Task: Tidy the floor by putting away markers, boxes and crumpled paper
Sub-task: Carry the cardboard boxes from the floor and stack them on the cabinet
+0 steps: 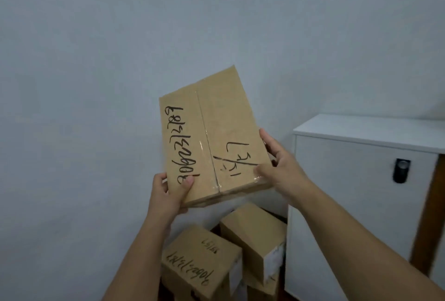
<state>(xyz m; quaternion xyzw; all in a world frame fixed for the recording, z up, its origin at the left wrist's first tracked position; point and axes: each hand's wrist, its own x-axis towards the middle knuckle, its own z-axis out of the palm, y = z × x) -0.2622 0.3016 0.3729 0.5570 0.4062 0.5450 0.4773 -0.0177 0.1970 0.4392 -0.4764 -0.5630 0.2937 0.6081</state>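
Gripping a taped box (212, 137) in left hand (168, 192) and right hand (279, 163), the person likely stacks it next on the boxes (226, 257) below

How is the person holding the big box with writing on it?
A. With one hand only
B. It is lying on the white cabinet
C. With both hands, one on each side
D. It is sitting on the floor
C. The left hand grips the near left corner of the box and the right hand grips its right edge, so it is held up in the air in front of the wall, above two other boxes.
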